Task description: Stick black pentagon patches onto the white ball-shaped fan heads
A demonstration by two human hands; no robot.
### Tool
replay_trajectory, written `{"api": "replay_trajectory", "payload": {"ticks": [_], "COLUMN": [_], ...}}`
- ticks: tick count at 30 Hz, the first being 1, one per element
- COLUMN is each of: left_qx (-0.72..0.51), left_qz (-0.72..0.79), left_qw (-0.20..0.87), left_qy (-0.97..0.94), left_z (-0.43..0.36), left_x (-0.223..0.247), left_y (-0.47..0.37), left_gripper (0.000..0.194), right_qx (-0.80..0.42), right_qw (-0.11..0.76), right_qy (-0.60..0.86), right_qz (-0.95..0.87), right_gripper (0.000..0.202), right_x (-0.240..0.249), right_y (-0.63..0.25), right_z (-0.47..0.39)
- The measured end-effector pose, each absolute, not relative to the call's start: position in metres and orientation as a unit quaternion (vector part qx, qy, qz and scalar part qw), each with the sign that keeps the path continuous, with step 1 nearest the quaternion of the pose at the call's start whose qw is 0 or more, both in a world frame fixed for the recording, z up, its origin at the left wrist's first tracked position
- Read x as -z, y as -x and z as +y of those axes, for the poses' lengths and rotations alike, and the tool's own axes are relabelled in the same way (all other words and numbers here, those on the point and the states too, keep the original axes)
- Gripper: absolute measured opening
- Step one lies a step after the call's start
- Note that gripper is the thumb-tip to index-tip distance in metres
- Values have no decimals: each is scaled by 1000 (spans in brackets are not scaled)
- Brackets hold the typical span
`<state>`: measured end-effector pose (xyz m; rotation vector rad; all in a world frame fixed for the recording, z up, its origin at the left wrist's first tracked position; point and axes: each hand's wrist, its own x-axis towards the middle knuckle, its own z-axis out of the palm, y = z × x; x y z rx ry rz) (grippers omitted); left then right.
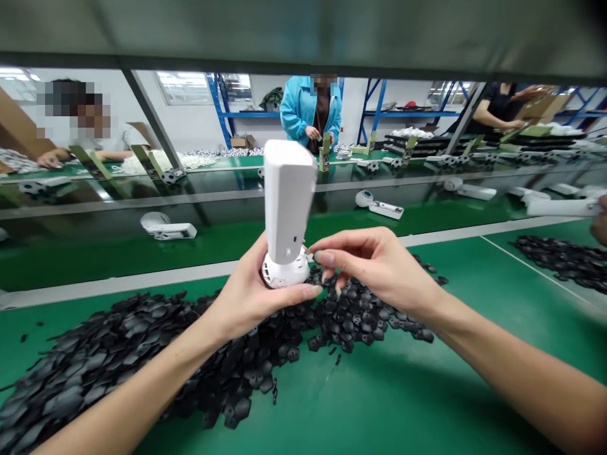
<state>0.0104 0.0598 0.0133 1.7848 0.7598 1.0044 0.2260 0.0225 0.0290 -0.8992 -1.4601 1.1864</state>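
My left hand (253, 287) is wrapped round the slotted, rounded end of a white plastic housing (288, 196). Its long boxy body stands upright above that end, with a small dark slot low on its front. To the right of the rounded end, my right hand (374, 265) pinches a small dark piece (317, 256) between thumb and index finger. Most of this piece is hidden by the fingertips, and I cannot tell whether it touches the housing. Below both hands spreads a heap of black pentagon-shaped plastic pieces (156, 341) on the green work surface (379, 392).
Beyond a pale rail, a green conveyor belt (227, 224) carries several white housings, one (175, 229) at left. Another black heap (564, 259) lies at right, by another person's hand (600, 221). Several people work across the belt. A shelf (303, 38) hangs overhead.
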Motion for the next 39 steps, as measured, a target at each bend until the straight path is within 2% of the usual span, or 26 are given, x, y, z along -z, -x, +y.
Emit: {"api": "replay_trajectory", "payload": {"ticks": [5, 10, 12, 15, 18, 22, 24, 27, 30, 33, 39], "left_qx": [-413, -431, -438, -444, -458, -507, -529, -526, -494, -473, -442], "left_qz": [289, 305, 317, 323, 331, 355, 354, 327, 319, 332, 331], "left_qw": [465, 446, 441, 462, 477, 434, 426, 448, 445, 445, 511], "left_qy": [-728, -723, -716, -696, -673, -655, -643, -645, -676, -684, -658], "left_z": [56, 55, 54, 53, 51, 49, 50, 49, 44, 40, 47], "left_x": [-10, -5, -2, 0, 0, 0, 4, 11, 12, 9, 11], "left_y": [-15, -18, -18, -20, -25, -27, -25, -22, -22, -25, -23], "left_gripper": [50, 41, 43, 47, 41, 33, 33, 34, 35, 41, 48], "right_qx": [-545, -494, -468, -494, -532, -554, -538, -526, -627, -669, -661], "right_qw": [496, 517, 530, 519, 494, 430, 414, 439, 393, 390, 413], "right_qy": [384, 389, 390, 385, 369, 331, 326, 349, 260, 205, 242], "right_qz": [-556, -581, -590, -581, -580, -631, -658, -639, -620, -598, -579], "right_gripper": [35, 44, 44, 44, 38, 22, 23, 50, 75, 83, 85], "right_x": [-26, -14, -8, -4, -7, -15, -16, -13, -10, -9, -8], "right_y": [-221, -213, -208, -203, -206, -217, -221, -219, -211, -203, -200], "right_z": [22, 24, 23, 21, 19, 22, 26, 30, 30, 28, 30]}}
